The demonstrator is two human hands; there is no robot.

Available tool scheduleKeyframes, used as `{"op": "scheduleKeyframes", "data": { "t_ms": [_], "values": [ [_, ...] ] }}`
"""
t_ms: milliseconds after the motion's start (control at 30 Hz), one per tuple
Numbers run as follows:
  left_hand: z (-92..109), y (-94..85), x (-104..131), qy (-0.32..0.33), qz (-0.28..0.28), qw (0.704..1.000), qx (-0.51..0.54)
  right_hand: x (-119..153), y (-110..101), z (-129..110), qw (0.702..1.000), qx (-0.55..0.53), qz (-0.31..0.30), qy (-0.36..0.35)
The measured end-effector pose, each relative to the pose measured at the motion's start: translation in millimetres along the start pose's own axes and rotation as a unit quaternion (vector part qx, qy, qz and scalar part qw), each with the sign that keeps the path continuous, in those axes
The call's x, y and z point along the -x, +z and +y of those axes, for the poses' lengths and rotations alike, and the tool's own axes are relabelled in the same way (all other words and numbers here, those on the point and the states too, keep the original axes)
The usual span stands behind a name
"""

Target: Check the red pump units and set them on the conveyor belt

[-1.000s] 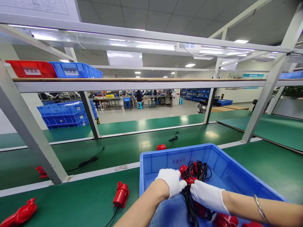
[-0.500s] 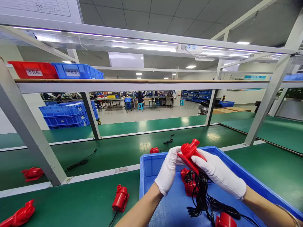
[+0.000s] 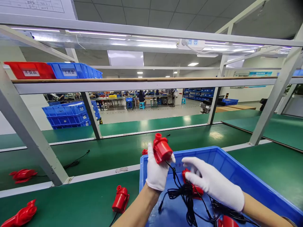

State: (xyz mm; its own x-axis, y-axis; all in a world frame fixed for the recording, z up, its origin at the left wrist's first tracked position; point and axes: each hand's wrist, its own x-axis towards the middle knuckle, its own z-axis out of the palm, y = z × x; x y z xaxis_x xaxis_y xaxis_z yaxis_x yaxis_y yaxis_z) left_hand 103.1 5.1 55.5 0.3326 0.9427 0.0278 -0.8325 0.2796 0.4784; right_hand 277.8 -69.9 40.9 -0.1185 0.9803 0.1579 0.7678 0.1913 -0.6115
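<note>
My left hand (image 3: 157,171), in a white glove, holds a red pump-like part (image 3: 162,148) upright above the left side of a blue bin (image 3: 219,154). A black cable (image 3: 187,192) runs down from the part into a bundle hanging over the bin. My right hand (image 3: 213,181), also gloved, is apart from the held part, fingers spread and curved, with nothing seen in it. Below and beside its fingers, other red parts (image 3: 197,191) lie in the bin among black cables, partly hidden by the hand.
On the green bench (image 3: 71,205), a red part (image 3: 120,199) stands left of the bin, with another (image 3: 22,215) at the lower left. Farther back lie a red part (image 3: 23,175) and a coiled cable (image 3: 73,163). A slanted metal post (image 3: 35,135) rises at left.
My left hand has turned the red part and moved it left, its cable now showing. My right hand has let go of the part and opened, lower over the bin.
</note>
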Motion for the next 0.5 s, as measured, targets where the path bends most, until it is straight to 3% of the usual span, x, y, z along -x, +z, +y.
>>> {"op": "scheduleKeyframes", "data": {
  "t_ms": [100,167,233,300,367,500],
  "values": [
    [13,2.0,4,0.012,-0.031,0.998,0.058,4,21,10,0.982,0.121,-0.133,-0.060],
    [13,2.4,6,0.026,-0.025,0.999,0.039,4,28,13,0.965,0.170,-0.181,-0.082],
    [5,1.7,6,0.047,0.003,0.999,-0.002,3,26,10,0.970,0.178,-0.155,-0.059],
    [-6,-0.5,5,0.072,0.017,0.996,-0.054,2,16,2,0.988,0.126,-0.084,-0.008],
    [-16,-3.8,5,0.084,0.001,0.989,-0.118,2,4,-7,0.998,0.043,-0.033,0.036],
    [-23,-8.1,12,0.101,-0.069,0.961,-0.246,8,-3,-16,0.999,-0.037,-0.021,0.030]
  ]
}}
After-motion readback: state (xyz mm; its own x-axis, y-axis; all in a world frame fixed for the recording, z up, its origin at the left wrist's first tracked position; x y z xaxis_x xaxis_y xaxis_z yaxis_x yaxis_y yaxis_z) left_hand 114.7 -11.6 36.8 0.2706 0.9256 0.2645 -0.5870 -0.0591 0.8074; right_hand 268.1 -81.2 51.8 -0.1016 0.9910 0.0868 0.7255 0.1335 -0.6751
